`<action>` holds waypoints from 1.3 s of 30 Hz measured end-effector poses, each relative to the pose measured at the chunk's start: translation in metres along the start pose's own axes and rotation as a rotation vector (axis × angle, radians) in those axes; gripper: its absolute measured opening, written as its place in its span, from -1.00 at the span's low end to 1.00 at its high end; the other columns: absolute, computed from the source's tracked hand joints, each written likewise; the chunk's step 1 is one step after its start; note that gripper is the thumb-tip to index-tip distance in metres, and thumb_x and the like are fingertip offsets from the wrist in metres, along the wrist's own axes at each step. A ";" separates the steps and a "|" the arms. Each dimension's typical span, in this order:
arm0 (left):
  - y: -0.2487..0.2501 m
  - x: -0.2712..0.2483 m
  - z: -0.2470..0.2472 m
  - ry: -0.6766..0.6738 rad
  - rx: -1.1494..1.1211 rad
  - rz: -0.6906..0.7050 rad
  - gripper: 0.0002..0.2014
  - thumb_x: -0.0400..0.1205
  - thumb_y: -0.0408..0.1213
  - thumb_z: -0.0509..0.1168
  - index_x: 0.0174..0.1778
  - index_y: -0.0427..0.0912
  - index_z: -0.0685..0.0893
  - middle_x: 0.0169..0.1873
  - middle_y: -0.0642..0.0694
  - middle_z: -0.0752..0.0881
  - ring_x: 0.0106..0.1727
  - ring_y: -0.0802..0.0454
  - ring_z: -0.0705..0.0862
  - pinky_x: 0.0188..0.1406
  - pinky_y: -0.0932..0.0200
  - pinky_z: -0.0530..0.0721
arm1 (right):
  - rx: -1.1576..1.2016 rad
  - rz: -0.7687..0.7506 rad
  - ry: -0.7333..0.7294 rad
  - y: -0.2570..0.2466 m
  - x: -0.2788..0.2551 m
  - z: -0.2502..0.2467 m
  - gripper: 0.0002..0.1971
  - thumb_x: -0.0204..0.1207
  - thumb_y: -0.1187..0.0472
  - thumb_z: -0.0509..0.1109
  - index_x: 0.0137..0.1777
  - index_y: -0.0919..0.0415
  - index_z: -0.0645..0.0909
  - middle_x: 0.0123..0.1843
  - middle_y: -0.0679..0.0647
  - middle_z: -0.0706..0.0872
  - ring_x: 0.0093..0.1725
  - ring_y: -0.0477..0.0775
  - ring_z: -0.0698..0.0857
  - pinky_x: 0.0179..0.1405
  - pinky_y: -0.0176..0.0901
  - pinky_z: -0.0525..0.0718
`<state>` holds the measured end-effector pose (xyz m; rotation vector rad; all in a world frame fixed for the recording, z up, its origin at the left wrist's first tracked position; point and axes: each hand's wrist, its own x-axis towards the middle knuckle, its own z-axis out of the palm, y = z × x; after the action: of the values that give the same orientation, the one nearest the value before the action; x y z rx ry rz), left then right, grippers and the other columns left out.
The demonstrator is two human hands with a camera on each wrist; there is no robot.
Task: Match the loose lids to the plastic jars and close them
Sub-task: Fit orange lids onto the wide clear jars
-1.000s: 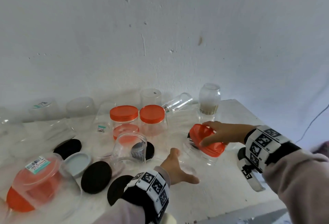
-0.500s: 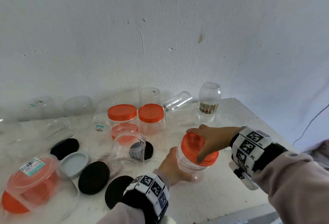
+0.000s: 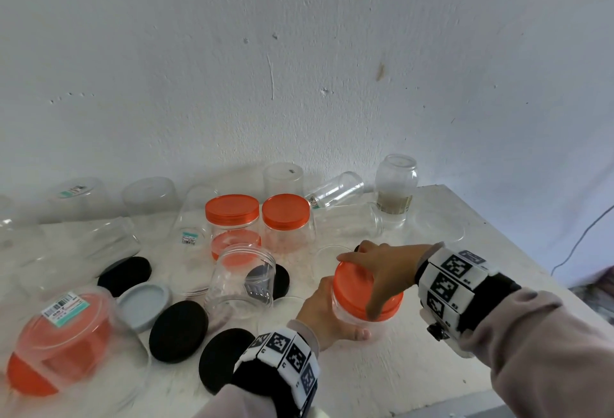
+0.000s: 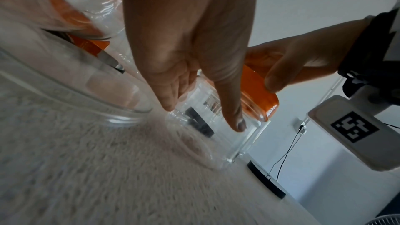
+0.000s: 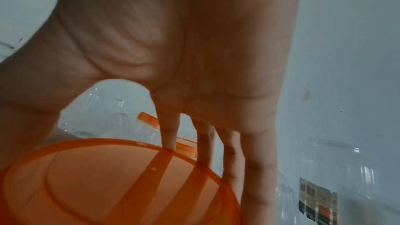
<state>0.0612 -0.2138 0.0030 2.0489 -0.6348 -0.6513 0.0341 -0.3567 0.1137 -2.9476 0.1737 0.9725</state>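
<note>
Orange lid (image 3: 360, 294) on clear jar (image 3: 352, 318)
Right hand (image 3: 382, 268) grips lid, fingers curled round its rim; left hand (image 3: 327, 314) clasps jar on desk (image 3: 415, 368)

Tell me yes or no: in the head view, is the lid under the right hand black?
No: the lid that the right hand grips on the clear jar is orange, while the black lids lie loose on the table.

Clear glossy plastic jar (image 3: 352, 313); translucent glossy orange lid (image 3: 357, 288); rough white tabletop (image 3: 398, 371); matt black lids (image 3: 178, 331).
</note>
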 end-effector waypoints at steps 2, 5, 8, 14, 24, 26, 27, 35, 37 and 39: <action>0.000 0.000 0.001 0.008 -0.015 -0.005 -0.05 0.29 -0.13 0.64 0.50 -0.03 0.20 0.34 -0.03 0.54 0.36 -0.04 0.52 0.41 -0.01 0.50 | -0.012 0.000 0.000 -0.002 0.001 0.001 0.07 0.28 -0.16 0.59 0.63 -0.34 -0.10 0.57 -0.04 0.15 0.55 0.22 0.25 0.38 0.30 0.49; 0.000 0.000 0.001 0.014 -0.035 -0.010 -0.06 0.30 -0.16 0.63 0.51 -0.05 0.21 0.34 -0.04 0.54 0.37 -0.05 0.52 0.41 -0.01 0.50 | -0.031 0.004 0.001 -0.003 0.001 0.001 0.07 0.26 -0.21 0.58 0.63 -0.31 -0.09 0.58 -0.03 0.17 0.54 0.24 0.28 0.37 0.31 0.50; 0.000 0.001 0.001 0.019 -0.022 -0.017 -0.06 0.32 -0.16 0.62 0.52 -0.05 0.20 0.34 -0.06 0.55 0.36 -0.07 0.53 0.41 0.00 0.51 | -0.059 0.018 0.009 -0.004 0.002 0.002 0.07 0.24 -0.30 0.54 0.63 -0.29 -0.07 0.57 -0.01 0.20 0.51 0.26 0.34 0.34 0.35 0.51; -0.001 0.002 0.001 0.013 -0.014 -0.024 -0.06 0.32 -0.15 0.63 0.52 -0.04 0.19 0.35 -0.05 0.55 0.36 -0.07 0.53 0.41 0.02 0.51 | -0.051 0.015 0.029 -0.006 0.003 0.004 0.04 0.22 -0.32 0.53 0.61 -0.23 0.00 0.53 0.02 0.26 0.46 0.26 0.40 0.30 0.34 0.55; -0.001 0.001 0.000 0.008 -0.031 -0.009 -0.05 0.30 -0.17 0.64 0.51 -0.05 0.21 0.35 -0.05 0.55 0.37 -0.05 0.52 0.39 0.08 0.51 | -0.001 0.093 0.089 -0.006 0.007 0.010 0.12 0.12 -0.55 0.42 0.61 -0.06 0.11 0.50 0.10 0.36 0.36 0.22 0.52 0.26 0.15 0.58; 0.000 0.001 -0.001 0.005 -0.016 -0.015 -0.04 0.30 -0.17 0.64 0.52 -0.06 0.20 0.36 -0.06 0.53 0.39 -0.07 0.51 0.42 0.02 0.50 | -0.016 0.073 0.020 -0.007 0.006 0.006 0.18 0.10 -0.46 0.52 0.64 -0.23 -0.08 0.60 0.04 0.21 0.49 0.26 0.41 0.35 0.29 0.51; 0.000 0.001 -0.001 0.005 -0.006 -0.018 -0.04 0.30 -0.17 0.64 0.53 -0.06 0.20 0.37 -0.05 0.53 0.39 -0.06 0.50 0.43 0.02 0.49 | -0.023 0.054 -0.007 -0.007 0.005 0.004 0.19 0.11 -0.39 0.57 0.62 -0.33 -0.14 0.62 0.01 0.15 0.53 0.28 0.35 0.37 0.35 0.48; -0.002 0.001 0.001 0.017 -0.021 -0.013 -0.04 0.29 -0.17 0.64 0.52 -0.04 0.21 0.35 -0.04 0.54 0.36 -0.05 0.52 0.40 0.06 0.51 | 0.008 0.029 0.048 -0.004 0.006 0.009 0.06 0.12 -0.40 0.54 0.56 -0.36 -0.01 0.49 0.03 0.30 0.39 0.24 0.47 0.25 0.20 0.60; -0.003 0.001 0.001 0.017 -0.029 -0.007 -0.05 0.30 -0.17 0.64 0.52 -0.04 0.21 0.34 -0.04 0.55 0.36 -0.05 0.52 0.39 0.06 0.51 | 0.031 0.048 0.078 -0.005 0.007 0.012 0.06 0.12 -0.45 0.50 0.57 -0.29 0.02 0.47 0.05 0.34 0.33 0.21 0.52 0.17 0.10 0.62; -0.003 0.001 0.001 0.023 -0.023 0.000 -0.05 0.30 -0.16 0.64 0.52 -0.04 0.21 0.34 -0.04 0.55 0.36 -0.05 0.52 0.38 0.08 0.52 | 0.060 0.068 0.098 -0.007 0.008 0.015 0.06 0.14 -0.50 0.45 0.59 -0.21 0.05 0.46 0.08 0.38 0.29 0.20 0.55 0.13 0.03 0.63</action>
<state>0.0618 -0.2137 -0.0008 2.0320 -0.6115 -0.6314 0.0323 -0.3493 0.0975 -2.9535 0.3026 0.8150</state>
